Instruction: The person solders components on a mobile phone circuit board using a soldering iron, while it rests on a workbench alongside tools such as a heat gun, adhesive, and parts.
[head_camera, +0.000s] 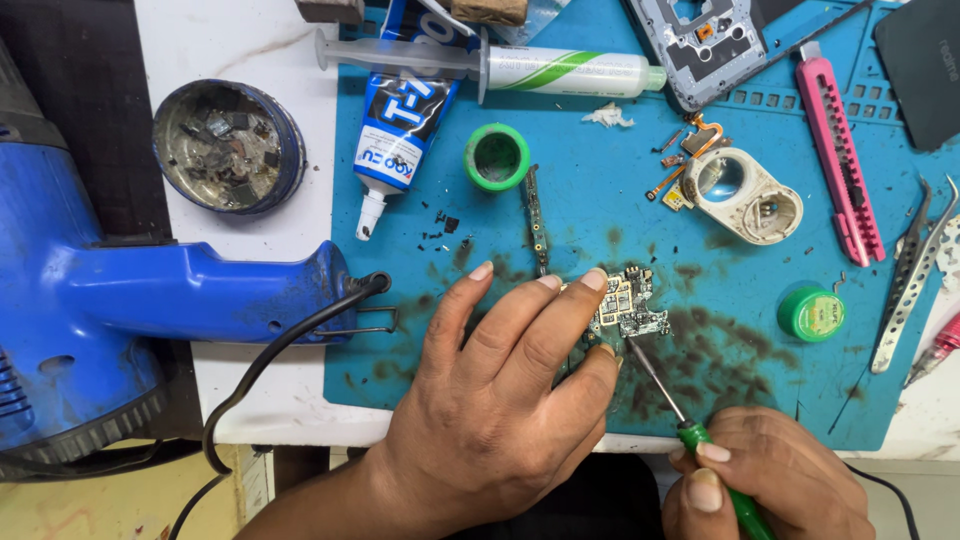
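Item: small circuit board (628, 303), near centre of the blue work mat (600, 210) on the desk.
Left hand (500, 400): your fingers spread flat, tips pinning the board's left edge; nothing gripped.
Right hand (770, 480): closed around a green-handled screwdriver (690, 420), its tip touching the board's near edge.
Surroundings: blue heat gun (130, 300) far left; glue tube (405, 120) and syringe (500, 65) at the far side; green pots (496, 156) (812, 313); pink knife (840, 160) and tweezers (910, 280) right.
Handling note: keep your pinning fingers firm and clear of the tip; hold the shaft low and steady, press lightly so it does not slip across components.
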